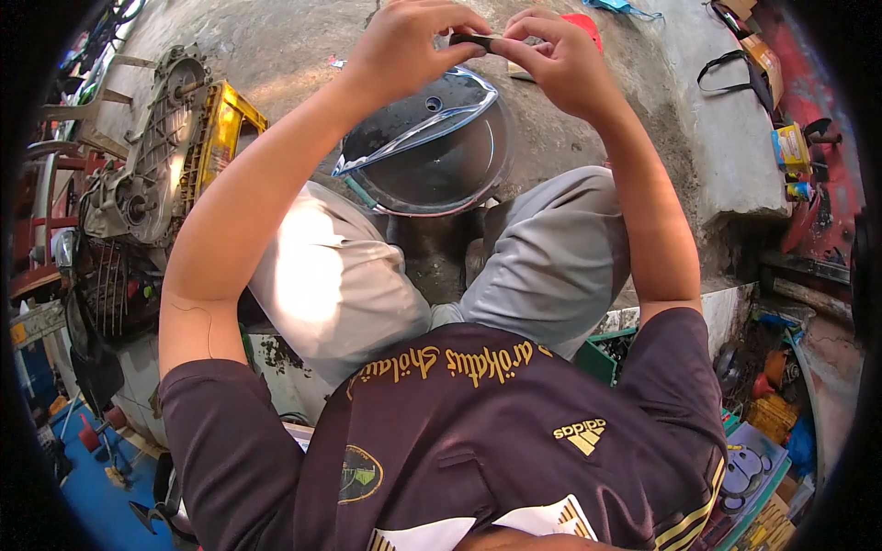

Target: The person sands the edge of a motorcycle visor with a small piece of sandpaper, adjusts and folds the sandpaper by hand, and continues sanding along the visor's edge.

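Note:
Above the basin, my left hand [413, 46] and my right hand [560, 60] meet with their fingers pinched on a small dark, flat strip [471, 41]. Each hand grips one end of it; its exact kind is unclear. Below them, between my knees, stands a round black basin [501, 151] with what looks like water in it. Across its far part lies a dark sheet-like piece [395, 115] with a round hole and a shiny, clear-looking edge. A red object [583, 32] is partly hidden behind my right hand.
A metal engine casing [152, 156] leans by a yellow crate [225, 129] at the left. A blue face mask [625, 7] lies on the concrete floor at the top. To the right are a concrete ledge [744, 156], a black strap [735, 69] and a yellow box [788, 147].

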`<state>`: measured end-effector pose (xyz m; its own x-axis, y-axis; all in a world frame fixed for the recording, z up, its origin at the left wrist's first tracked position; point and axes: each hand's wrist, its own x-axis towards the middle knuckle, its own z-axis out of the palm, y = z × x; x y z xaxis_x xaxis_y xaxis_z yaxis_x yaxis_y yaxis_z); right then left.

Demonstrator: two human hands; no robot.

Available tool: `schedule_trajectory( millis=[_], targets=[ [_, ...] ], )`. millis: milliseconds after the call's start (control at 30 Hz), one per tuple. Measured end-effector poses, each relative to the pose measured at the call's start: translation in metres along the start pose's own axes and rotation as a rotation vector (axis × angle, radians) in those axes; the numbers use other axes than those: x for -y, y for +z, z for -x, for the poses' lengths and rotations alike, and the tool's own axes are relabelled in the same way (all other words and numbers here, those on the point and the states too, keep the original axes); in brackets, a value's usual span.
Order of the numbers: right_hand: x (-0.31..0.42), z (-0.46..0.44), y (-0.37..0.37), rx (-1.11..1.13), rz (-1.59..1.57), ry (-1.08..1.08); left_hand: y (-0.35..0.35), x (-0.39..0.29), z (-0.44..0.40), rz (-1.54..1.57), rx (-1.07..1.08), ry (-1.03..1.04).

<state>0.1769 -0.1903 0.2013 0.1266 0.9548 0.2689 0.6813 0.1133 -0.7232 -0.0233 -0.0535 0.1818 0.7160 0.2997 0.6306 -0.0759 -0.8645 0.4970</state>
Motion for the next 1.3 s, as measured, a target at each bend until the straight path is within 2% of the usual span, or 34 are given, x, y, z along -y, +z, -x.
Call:
schedule_trajectory(
  millis=[33,100,333,567,700,767,833,933,1000,1033,1100,1133,1233,1300],
  targets=[
    [0.000,0.001,-0.002,0.004,-0.024,0.051,0.000,0.000,-0.001,-0.002,-0.001,-0.001],
    [0.000,0.003,-0.007,0.001,-0.027,0.038,-0.002,-0.002,-0.003,-0.082,-0.048,0.133],
    [-0.010,0.004,-0.012,0.049,-0.101,0.089,-0.007,-0.009,-0.009,-0.179,-0.046,0.222],
    [-0.015,0.002,-0.012,0.032,-0.144,0.054,-0.006,-0.013,-0.011,-0.301,-0.096,0.287],
    [-0.018,-0.001,-0.016,0.060,-0.049,-0.006,-0.007,-0.015,-0.012,-0.364,-0.114,0.333],
    [-0.017,0.000,-0.016,0.077,0.020,-0.055,-0.008,-0.017,-0.011,-0.376,-0.110,0.339],
    [-0.004,0.005,-0.009,0.013,-0.133,0.179,-0.009,-0.018,-0.011,-0.387,-0.105,0.342],
    [0.000,0.009,0.001,-0.057,-0.128,0.103,-0.012,-0.014,-0.009,-0.363,-0.131,0.340],
    [0.002,0.009,0.001,-0.073,-0.157,0.115,-0.016,-0.006,-0.004,-0.355,0.065,0.202],
    [0.002,0.009,0.000,-0.091,-0.185,0.128,-0.016,-0.006,-0.006,-0.354,0.067,0.205],
    [0.003,0.008,0.000,-0.108,-0.218,0.143,-0.016,-0.008,-0.010,-0.459,-0.053,0.344],
    [0.003,0.007,0.000,-0.120,-0.251,0.156,-0.015,-0.010,-0.011,-0.461,-0.054,0.346],
    [0.008,0.009,0.000,-0.180,-0.164,0.102,-0.013,-0.019,-0.011,-0.427,-0.082,0.315],
    [0.005,0.008,-0.001,-0.176,-0.190,0.105,-0.012,-0.025,-0.012,-0.326,-0.107,0.216]
  ],
)
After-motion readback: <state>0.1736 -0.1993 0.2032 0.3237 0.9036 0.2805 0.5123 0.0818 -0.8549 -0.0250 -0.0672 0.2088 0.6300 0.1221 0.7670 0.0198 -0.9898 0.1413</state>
